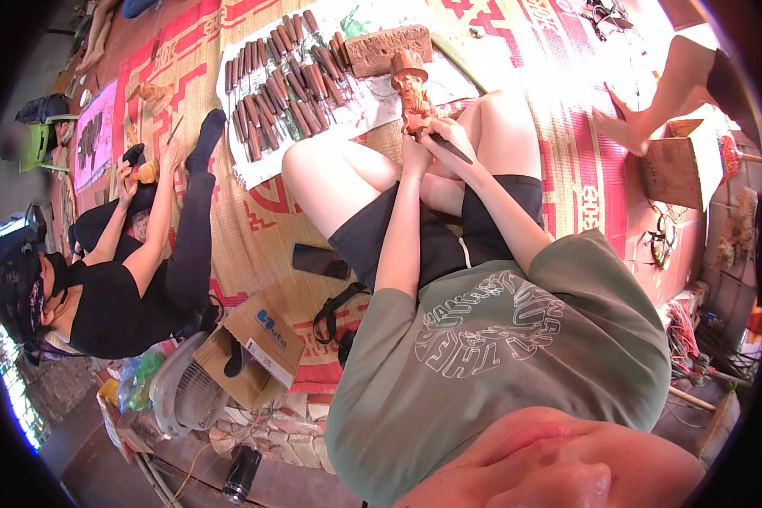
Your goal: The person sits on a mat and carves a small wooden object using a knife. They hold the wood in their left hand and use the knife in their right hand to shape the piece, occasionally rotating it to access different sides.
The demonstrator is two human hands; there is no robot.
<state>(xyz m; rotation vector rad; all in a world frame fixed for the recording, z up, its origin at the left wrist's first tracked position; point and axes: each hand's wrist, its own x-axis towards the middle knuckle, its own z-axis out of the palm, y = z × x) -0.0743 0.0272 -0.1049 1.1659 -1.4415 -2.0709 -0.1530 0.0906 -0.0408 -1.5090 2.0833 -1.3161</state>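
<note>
A reddish-brown carved wooden figure (413, 95) stands out ahead of my crossed legs, its far end near a brick-like block (379, 54). My left hand (416, 156) is closed round the near end of the carving. Beside it, my right hand (451, 137) grips a carving chisel; its dark handle (457, 152) sticks out back toward me. The chisel's tip is hidden at the carving. Many similar chisels with brown wooden handles (300, 89) lie in rows on a white cloth (250, 175) to the left of the carving.
At the left, another person (114, 288) works on a small yellowish wooden piece (147, 172). A phone (320, 261) lies on the patterned mat (254, 245) by my left thigh. Nearby are a cardboard box (267, 339) and a fan (178, 385). A wooden box (676, 169) stands right, near a bare foot (622, 127).
</note>
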